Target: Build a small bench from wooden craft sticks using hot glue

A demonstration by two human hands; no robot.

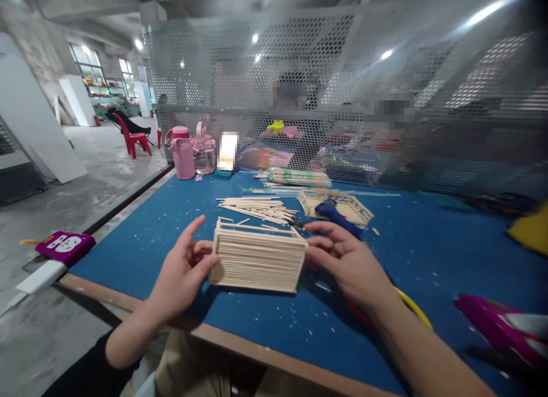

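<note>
A box-like frame of pale wooden sticks (259, 259) stands over the blue table, its slatted side facing me. My left hand (182, 268) pinches its left end between thumb and fingers, with the index finger raised. At the right end, the thumb and fingers of my right hand (342, 257) close on the upper corner. Behind the frame lies a spread of loose sticks (257, 207). A blue glue gun (336, 216) rests against a shallow stick-built tray (359, 210), and dark pliers (294, 223) lie near my right fingertips.
A pink thermos (183, 154), a clear jug (204, 152) and a lit phone (228, 150) stand at the back left. Bundled sticks (299, 177) lie by the perforated metal screen (257, 72). Purple objects sit at left (66, 247) and right (500, 328).
</note>
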